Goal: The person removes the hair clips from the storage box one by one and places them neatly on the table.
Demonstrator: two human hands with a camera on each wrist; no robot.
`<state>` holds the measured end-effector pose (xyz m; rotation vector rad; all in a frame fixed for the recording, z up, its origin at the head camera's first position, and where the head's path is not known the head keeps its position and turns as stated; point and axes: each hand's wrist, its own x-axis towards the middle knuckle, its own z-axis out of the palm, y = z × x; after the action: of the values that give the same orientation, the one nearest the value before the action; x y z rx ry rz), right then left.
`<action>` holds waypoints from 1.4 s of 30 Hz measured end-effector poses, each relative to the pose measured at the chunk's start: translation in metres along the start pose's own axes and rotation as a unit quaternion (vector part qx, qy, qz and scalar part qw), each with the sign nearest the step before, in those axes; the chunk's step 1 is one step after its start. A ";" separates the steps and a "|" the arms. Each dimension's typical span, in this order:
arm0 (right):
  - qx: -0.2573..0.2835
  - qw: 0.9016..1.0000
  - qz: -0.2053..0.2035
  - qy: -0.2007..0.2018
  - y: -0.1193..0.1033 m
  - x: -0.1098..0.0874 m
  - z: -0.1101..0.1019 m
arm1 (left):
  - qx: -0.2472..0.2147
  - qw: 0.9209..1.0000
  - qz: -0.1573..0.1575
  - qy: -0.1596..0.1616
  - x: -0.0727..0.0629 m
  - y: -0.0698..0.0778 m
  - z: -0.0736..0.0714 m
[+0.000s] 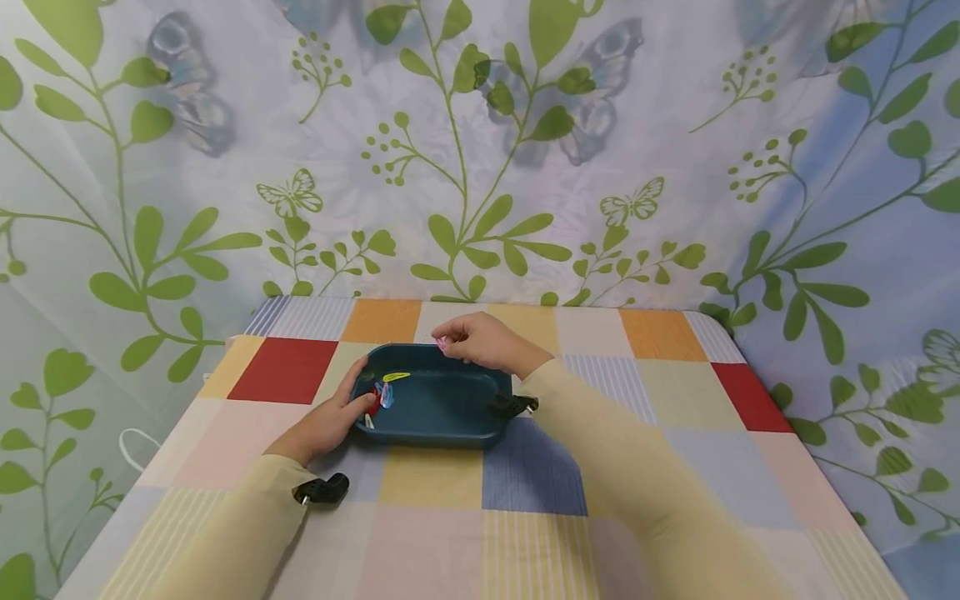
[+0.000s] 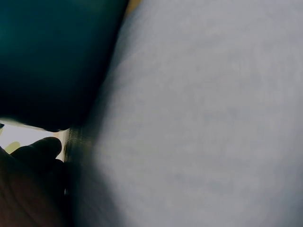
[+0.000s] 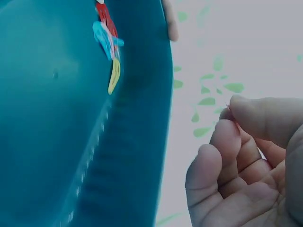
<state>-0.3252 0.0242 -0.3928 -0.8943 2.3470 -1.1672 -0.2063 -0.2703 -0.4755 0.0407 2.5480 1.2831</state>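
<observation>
A dark teal tray (image 1: 431,437) stands on the patchwork cloth. My left hand (image 1: 327,423) grips its left wall, the thumb over the rim and the fingers outside. Beside that thumb, inside the tray, lie snap hair clips: a yellow clip (image 1: 396,377), a blue clip (image 1: 386,395) and a red clip (image 3: 106,19), with a pinkish one among them. Above the far rim my right hand (image 1: 483,340) pinches a small pink hair clip (image 1: 442,343) between thumb and fingertips. Those fingers mostly cover it; in the right wrist view only a thin reddish edge shows.
The patchwork cloth (image 1: 705,467) covers the table around the tray. Behind it hangs a leaf-patterned curtain (image 1: 480,150). A white cord loop (image 1: 138,446) shows by the table's left edge. A black wrist mount (image 1: 512,406) overlaps the tray's right side.
</observation>
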 end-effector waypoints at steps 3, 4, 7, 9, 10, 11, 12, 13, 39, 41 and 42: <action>-0.003 1.000 0.011 0.026 0.008 -0.011 -0.013 | -0.001 1.000 -0.001 0.000 0.001 0.000 0.000; -0.001 0.999 0.018 0.034 0.010 -0.014 -0.017 | 0.000 1.000 -0.002 0.000 0.001 0.000 0.000; 0.002 0.997 0.038 0.063 0.019 -0.024 -0.028 | 0.003 1.000 -0.007 -0.001 0.001 0.001 0.000; 0.007 0.995 0.052 0.085 0.026 -0.030 -0.034 | 0.007 1.000 -0.009 -0.003 0.002 0.001 0.000; 0.011 0.994 0.057 0.094 0.029 -0.033 -0.037 | 0.009 1.000 -0.012 -0.003 0.002 0.001 0.000; 0.010 0.993 0.063 0.102 0.032 -0.036 -0.040 | 0.009 1.000 -0.013 -0.005 0.002 0.001 0.000; 0.010 0.991 0.068 0.111 0.035 -0.038 -0.042 | 0.008 1.000 -0.015 -0.005 0.002 0.002 0.000; 0.011 0.990 0.073 0.118 0.039 -0.041 -0.043 | 0.007 1.000 -0.015 -0.005 0.002 0.002 0.000; -0.043 0.974 0.171 0.139 0.122 -0.068 -0.028 | 0.007 1.000 -0.021 -0.012 0.002 0.003 0.000; -0.046 0.974 0.173 0.136 0.123 -0.068 -0.026 | 0.006 1.000 -0.023 -0.011 0.002 0.002 0.000; -0.049 0.974 0.175 0.135 0.122 -0.069 -0.026 | 0.007 1.000 -0.024 -0.011 0.002 0.002 0.000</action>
<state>-0.3357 0.1415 -0.4735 -0.3404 2.6576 -1.0880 -0.2086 -0.2691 -0.4746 -0.0033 2.5239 1.2401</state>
